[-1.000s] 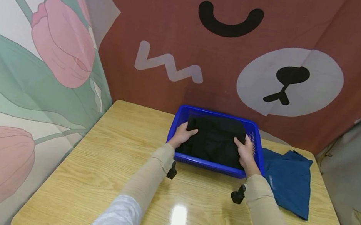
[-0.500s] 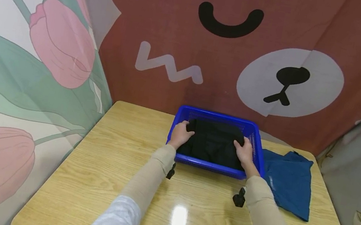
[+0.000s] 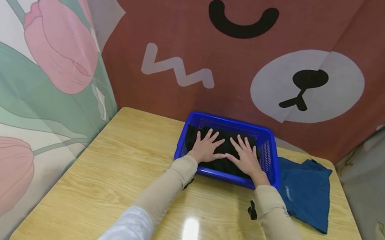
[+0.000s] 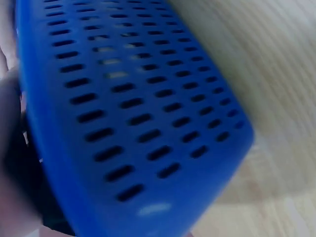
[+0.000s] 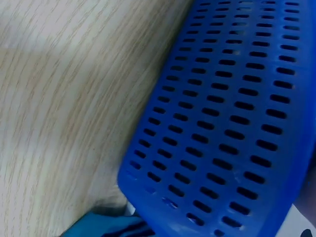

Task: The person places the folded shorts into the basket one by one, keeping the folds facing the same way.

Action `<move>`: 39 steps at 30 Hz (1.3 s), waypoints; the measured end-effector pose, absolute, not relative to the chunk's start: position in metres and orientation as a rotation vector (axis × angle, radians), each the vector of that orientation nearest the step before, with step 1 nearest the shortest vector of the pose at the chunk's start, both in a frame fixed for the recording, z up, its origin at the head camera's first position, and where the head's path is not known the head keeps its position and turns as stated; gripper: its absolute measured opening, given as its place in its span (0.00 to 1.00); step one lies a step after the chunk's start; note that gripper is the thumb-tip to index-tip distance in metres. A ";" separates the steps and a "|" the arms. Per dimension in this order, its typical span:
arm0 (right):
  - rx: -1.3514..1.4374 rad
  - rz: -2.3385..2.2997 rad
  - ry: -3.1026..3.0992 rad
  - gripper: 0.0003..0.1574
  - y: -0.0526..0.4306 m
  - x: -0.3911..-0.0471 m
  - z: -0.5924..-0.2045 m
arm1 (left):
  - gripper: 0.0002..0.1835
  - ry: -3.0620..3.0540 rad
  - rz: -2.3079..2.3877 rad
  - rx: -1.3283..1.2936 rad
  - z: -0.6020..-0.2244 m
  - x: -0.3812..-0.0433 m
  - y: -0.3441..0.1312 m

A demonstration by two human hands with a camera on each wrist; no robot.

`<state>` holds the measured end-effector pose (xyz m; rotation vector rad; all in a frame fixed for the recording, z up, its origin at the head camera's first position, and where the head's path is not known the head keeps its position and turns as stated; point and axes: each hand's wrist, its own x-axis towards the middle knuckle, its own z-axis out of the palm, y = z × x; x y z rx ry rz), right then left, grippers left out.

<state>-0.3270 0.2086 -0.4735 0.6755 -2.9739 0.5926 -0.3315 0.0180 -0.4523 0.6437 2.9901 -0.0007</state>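
Black folded cloth (image 3: 221,165) lies inside a blue plastic basket (image 3: 228,178) at the back of the table. My left hand (image 3: 206,147) rests flat on the cloth's left half, fingers spread. On the right half my right hand (image 3: 246,158) lies the same way, and the two thumbs almost meet in the middle. In both wrist views the basket's slotted front wall (image 4: 148,108) fills most of the picture. The left wrist view catches only a blurred part of the left hand at its edge.
A folded blue cloth (image 3: 306,195) lies on the table just right of the basket. The wooden table (image 3: 125,168) ends at a wall hanging (image 3: 165,99) with a bear face close behind the basket. A flowered hanging (image 3: 65,47) borders the left side.
Both hands have let go of the black cloth's side edges and moved inward onto its top, fingers now spread. The cloth sits lower and flatter in the basket.
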 end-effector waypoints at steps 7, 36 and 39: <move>0.637 0.599 -3.090 0.48 0.207 -0.327 -0.480 | 0.40 2.912 0.233 0.471 -0.472 -0.336 0.010; 0.555 0.348 -3.370 0.59 0.205 -0.335 -0.501 | 0.48 2.892 0.228 0.454 -0.493 -0.338 0.008; 0.543 0.294 -3.399 0.57 0.204 -0.334 -0.502 | 0.49 2.895 0.165 0.426 -0.496 -0.337 0.011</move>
